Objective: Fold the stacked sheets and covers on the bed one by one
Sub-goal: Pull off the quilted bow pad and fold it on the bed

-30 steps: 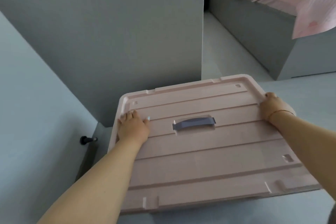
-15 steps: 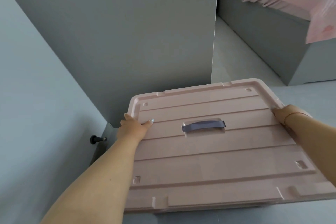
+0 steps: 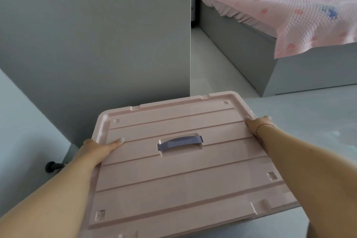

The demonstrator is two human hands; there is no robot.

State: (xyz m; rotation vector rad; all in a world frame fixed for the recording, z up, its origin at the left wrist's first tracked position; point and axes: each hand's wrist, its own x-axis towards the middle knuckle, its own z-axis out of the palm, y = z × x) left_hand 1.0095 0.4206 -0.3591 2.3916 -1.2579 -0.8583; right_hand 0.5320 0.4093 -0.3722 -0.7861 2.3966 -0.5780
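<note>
Left hand gripping pink storage box lid edge at 9 o'clock; right hand clasping edge at 2 o'clock. Bedding lying on bed, 1 o'clock, well apart. Risk: lid tilting, slipping from edge-only grip.

A single head-worn view looks forward and down, close over a pink lid, bed farther off at upper right.
</note>
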